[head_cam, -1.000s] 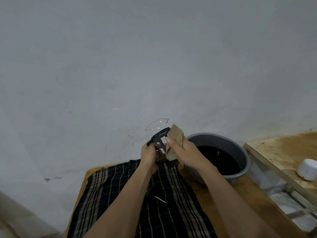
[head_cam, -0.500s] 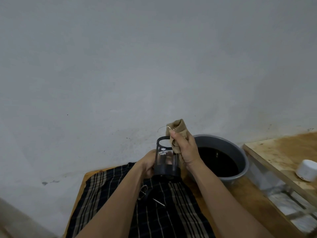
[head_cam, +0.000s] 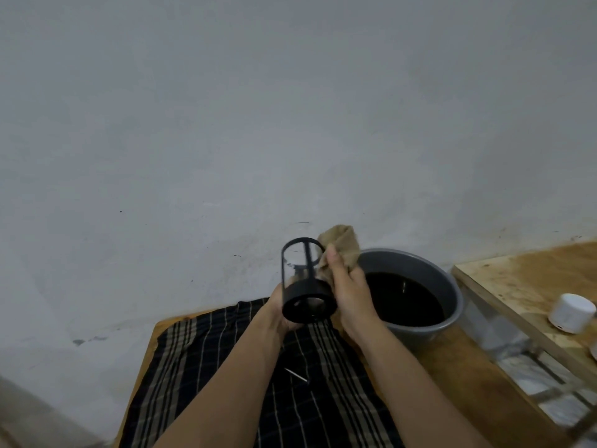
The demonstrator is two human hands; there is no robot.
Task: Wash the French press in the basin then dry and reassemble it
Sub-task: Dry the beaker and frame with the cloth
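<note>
A: Bkgd is a grey plaster wall (head_cam: 226,124); a dark plaid cloth (head_cam: 200,367) is spread on a wooden table (head_cam: 452,376).

B: French press carafe w/ black plastic frame (head_cam: 302,279)?

A: Held tilted above the cloth, base gripped by left hand (head_cam: 279,310). A tan rag (head_cam: 340,245) is clutched by right hand (head_cam: 347,286) & pressed to its side, beside the grey round basin (head_cam: 449,289).

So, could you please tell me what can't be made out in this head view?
- Left hand: its fingers, hidden behind the French press.
- Press glass: too clear to tell wet from dry.
- Basin: contents lost under dark water.
- Thin metal piece on the checked cloth: too small to identify.
- White container: blurred.
</note>
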